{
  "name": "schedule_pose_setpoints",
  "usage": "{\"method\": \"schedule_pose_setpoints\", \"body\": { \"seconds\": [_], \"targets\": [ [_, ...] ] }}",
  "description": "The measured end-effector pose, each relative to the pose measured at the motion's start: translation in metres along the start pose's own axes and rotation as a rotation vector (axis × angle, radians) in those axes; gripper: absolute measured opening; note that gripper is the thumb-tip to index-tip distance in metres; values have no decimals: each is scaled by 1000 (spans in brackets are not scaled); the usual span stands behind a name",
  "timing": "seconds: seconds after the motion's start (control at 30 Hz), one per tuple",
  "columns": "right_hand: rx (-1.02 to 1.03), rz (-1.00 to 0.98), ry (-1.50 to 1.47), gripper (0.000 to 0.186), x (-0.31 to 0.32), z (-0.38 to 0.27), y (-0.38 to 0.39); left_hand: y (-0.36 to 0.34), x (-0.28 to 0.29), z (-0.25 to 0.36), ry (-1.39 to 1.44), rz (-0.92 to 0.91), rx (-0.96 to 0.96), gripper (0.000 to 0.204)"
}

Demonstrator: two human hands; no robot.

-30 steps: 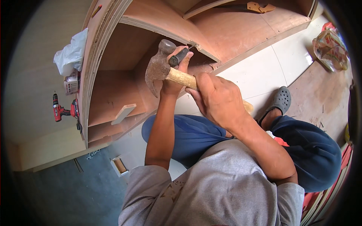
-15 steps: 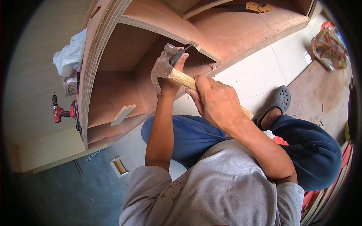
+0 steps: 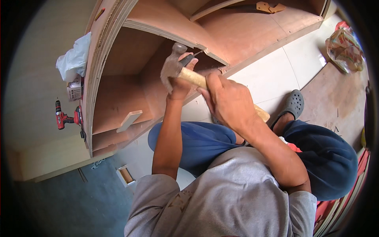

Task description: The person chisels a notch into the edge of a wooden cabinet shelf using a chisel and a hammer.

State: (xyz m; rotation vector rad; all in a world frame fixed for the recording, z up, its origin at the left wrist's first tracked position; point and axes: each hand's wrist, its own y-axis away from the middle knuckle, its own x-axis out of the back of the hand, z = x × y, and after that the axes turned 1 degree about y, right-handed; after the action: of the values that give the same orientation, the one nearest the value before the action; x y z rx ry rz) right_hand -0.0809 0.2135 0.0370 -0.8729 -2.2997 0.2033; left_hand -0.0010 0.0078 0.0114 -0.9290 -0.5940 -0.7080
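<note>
My right hand (image 3: 233, 100) is closed round the wooden handle of a claw hammer (image 3: 193, 77). The hammer's rusty head is slightly blurred and sits in front of my left hand (image 3: 181, 89). My left fingers are wrapped about the black handle of a chisel (image 3: 186, 60), partly hidden by the hammer. Its thin metal blade reaches to a rough notch in the front edge of a plywood panel (image 3: 173, 36) in the cabinet.
A handsaw (image 3: 270, 7) lies in the upper compartment. A wood offcut (image 3: 129, 120) rests lower in the cabinet (image 3: 118, 91). At the left are a red cordless drill (image 3: 65, 116), a small box (image 3: 75, 90) and a white plastic bag (image 3: 75, 57). A crinkled plastic package (image 3: 345, 51) lies far right.
The hammer and my right hand have shifted slightly, with the hammer head a little farther right. The chisel stays at the panel's notched edge.
</note>
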Motion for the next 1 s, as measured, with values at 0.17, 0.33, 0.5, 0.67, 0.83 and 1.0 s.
{"method": "schedule_pose_setpoints", "body": {
  "seconds": [0.17, 0.33, 0.5, 0.67, 0.83, 1.0],
  "targets": [
    [24, 19, -68, 30, 2, -7, 2, 2, 3, 16, 173, 123, 93, 23],
    [11, 2, -78, 30, 2, -6, 3, -5, 3, 13, 156, 81, 128, 23],
    [43, 81, -135, 29, 7, -6, 1, -1, -5, 12, 183, 107, 0, 19],
    [68, 95, -152, 30, 8, -3, 1, -3, -7, 18, 98, 30, -152, 22],
    [52, 43, -36, 29, 2, 5, 0, -6, -6, 20, -83, -21, -48, 23],
    [37, 43, -72, 27, 7, -1, 2, -4, -7, 20, 49, 31, -28, 18]
  ]
}}
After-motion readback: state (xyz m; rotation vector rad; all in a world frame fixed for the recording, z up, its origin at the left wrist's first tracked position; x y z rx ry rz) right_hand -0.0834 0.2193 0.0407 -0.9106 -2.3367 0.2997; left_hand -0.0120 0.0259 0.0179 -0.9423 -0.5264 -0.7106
